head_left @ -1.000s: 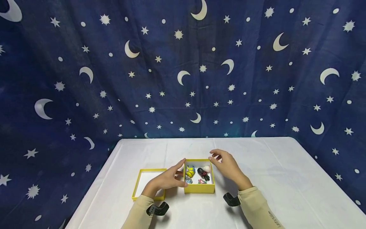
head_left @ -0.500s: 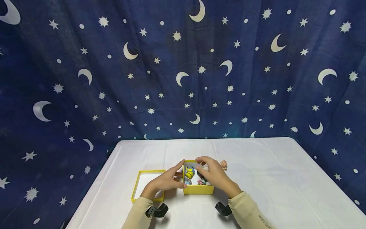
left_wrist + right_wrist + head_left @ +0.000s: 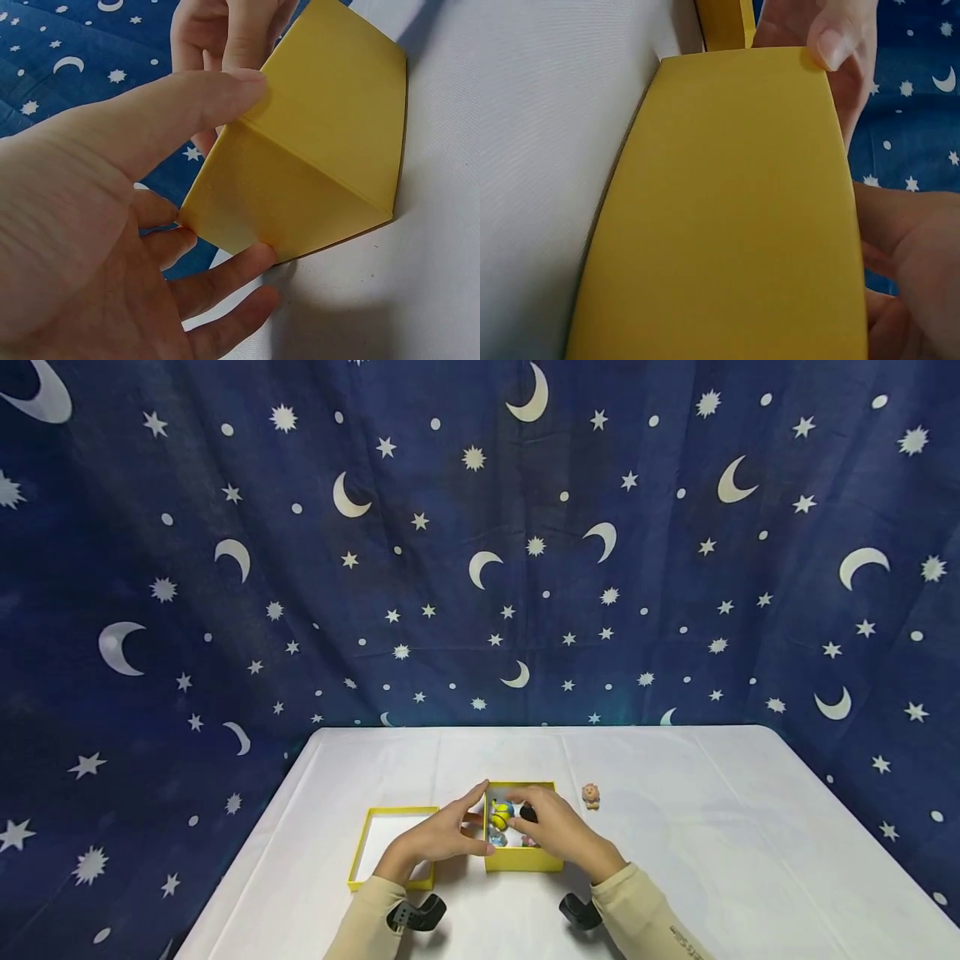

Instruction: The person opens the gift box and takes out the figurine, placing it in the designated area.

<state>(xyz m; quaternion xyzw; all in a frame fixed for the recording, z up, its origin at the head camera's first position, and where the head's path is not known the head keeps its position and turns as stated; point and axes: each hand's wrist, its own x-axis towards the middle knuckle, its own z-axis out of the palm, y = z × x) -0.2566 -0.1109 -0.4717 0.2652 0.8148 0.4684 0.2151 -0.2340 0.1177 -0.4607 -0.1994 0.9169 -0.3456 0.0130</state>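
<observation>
A yellow box (image 3: 525, 860) with a white inside sits on the white table. My left hand (image 3: 442, 835) grips its left side, thumb at the near corner and fingers along the left wall. In the left wrist view that thumb lies at the rim. My right hand (image 3: 566, 831) reaches over the right wall, fingers down inside the box. A black figure (image 3: 528, 812) shows between its thumb and forefinger; I cannot tell whether they pinch anything. Left in the box are a yellow-and-blue toy (image 3: 501, 814) and a grey-blue toy (image 3: 497, 837). A pink-red toy (image 3: 529, 841) is partly hidden.
The yellow-rimmed lid (image 3: 367, 852) lies inside up to the left of the box, partly behind the left forearm. A small tan figurine (image 3: 591, 795) stands on the table (image 3: 712, 843) right of the box. A blue star-and-moon curtain (image 3: 480, 610) hangs behind.
My right hand has moved left from the box's right rim into the box, uncovering the tan figurine on the table. My left hand keeps its grip on the box.
</observation>
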